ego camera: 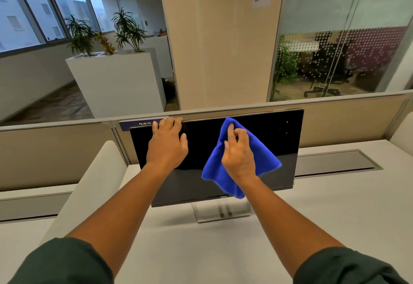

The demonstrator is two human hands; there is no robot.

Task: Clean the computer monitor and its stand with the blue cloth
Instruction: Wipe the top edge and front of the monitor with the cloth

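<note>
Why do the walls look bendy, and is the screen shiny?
In the head view, the wide-angle lens curves the partition and the edges of the picture; the dark monitor is glossy, with faint glints near its upper right and a pale reflection low down; the blue cloth looks slightly blurred at its lower edge.

Cloth (214, 167): vivid blue, plain. Monitor (268, 149) screen: glossy black, dark bezel. Stand (221, 211): silver-grey, two darker stripes. Desk (201, 250): white. Sleeves (62, 263): dark green. Partition (44, 149): beige, grey top rail. Planter (116, 82): white, green foliage, some orange-red leaves. Pillar (219, 37): cream. Glass wall (348, 44): white dot pattern.
</note>
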